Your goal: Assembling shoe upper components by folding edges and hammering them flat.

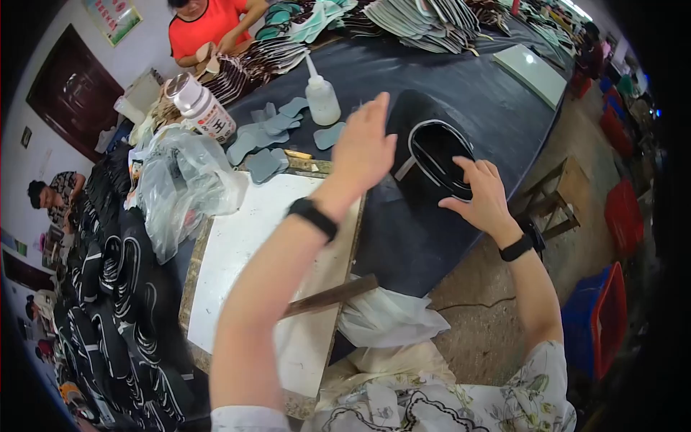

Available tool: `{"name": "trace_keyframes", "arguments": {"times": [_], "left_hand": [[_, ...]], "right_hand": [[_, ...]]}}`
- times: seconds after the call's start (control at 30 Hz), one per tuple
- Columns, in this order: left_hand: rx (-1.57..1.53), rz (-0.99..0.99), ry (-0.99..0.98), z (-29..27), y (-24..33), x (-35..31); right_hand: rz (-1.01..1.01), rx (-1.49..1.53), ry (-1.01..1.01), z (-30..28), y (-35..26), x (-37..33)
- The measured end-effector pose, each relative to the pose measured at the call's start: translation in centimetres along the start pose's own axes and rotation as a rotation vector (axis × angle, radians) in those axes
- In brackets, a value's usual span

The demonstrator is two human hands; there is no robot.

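Observation:
A black shoe upper (pixel 426 189) with a white-edged oval opening lies on the dark table cover, right of centre. At its right rim is my right hand (pixel 484 196), thumb and fingers spread apart, fingertips against the edge of the opening. I cannot tell whether they press on it. My left hand (pixel 363 147) is raised to the left of the upper, fingers stretched out and nothing in them. Beyond that hand stand a translucent squeeze bottle (pixel 322 104) with a long nozzle and several grey cut pieces (pixel 266 137).
A white board (pixel 245 245) crossed by a wooden strip (pixel 331 295) lies before me. Left are a clear plastic bag (pixel 180 180), a white jar (pixel 201 108) and piled black uppers (pixel 108 309). A co-worker (pixel 209 32) sits beyond stacked pieces. A wooden stool (pixel 561 194) stands right.

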State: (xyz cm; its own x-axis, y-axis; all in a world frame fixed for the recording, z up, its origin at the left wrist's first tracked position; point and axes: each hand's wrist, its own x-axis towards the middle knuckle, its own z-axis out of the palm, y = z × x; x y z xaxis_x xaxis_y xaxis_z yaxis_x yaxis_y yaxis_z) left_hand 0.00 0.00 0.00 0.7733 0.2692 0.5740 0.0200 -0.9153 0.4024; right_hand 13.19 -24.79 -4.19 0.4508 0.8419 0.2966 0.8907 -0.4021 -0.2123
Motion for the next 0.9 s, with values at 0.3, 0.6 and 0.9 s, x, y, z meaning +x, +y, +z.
{"name": "trace_keyframes", "arguments": {"times": [0.3, 0.6, 0.9], "left_hand": [[-0.037, -0.213, 0.106, -14.7, 0.2, -8.8], [0.063, -0.46, 0.196, -21.6, 2.3, -21.9], [0.103, -0.703, 0.368, -27.2, 5.1, -36.7]], "right_hand": [[-0.12, 0.276, 0.544, 0.6, 2.3, -3.0], [-0.054, 0.177, 0.274, -0.6, 3.2, -1.6], [0.247, 0.939, 0.043, -3.7, 6.4, -2.6]]}}
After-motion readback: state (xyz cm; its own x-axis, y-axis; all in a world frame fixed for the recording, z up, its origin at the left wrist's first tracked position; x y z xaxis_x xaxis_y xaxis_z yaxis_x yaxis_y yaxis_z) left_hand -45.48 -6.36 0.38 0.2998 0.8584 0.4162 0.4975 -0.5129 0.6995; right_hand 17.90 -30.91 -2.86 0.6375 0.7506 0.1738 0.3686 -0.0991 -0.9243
